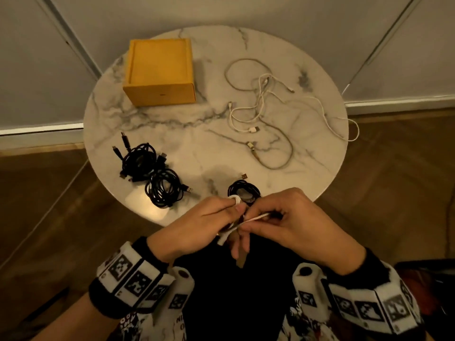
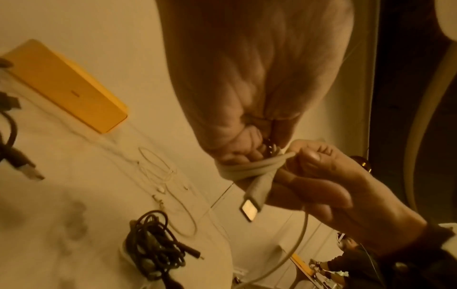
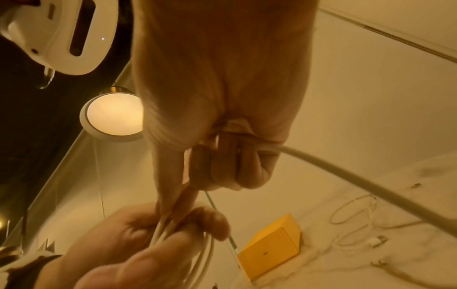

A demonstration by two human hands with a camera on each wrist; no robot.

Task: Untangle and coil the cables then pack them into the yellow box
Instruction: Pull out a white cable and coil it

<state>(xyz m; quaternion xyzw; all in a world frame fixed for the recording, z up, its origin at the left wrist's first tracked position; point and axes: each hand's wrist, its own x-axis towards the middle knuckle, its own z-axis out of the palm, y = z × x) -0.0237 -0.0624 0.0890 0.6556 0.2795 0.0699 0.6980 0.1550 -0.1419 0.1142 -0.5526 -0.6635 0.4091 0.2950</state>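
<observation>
A thin white cable (image 1: 254, 217) is pinched between the left hand (image 1: 197, 223) and the right hand (image 1: 299, 223) at the near edge of the round marble counter (image 1: 187, 124); its coil is mostly hidden by the fingers (image 2: 249, 154). The square yellow box (image 1: 160, 70) stands far left, its small front mark unreadable.

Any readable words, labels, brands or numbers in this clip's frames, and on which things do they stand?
None can be read.
Black-and-white square marker patterns on the wristbands: codes, not text.
White print on the dark clothing: letters cut off and blurred, unreadable.
Small dark mark on the front of the yellow wooden box: too small to tell.
</observation>
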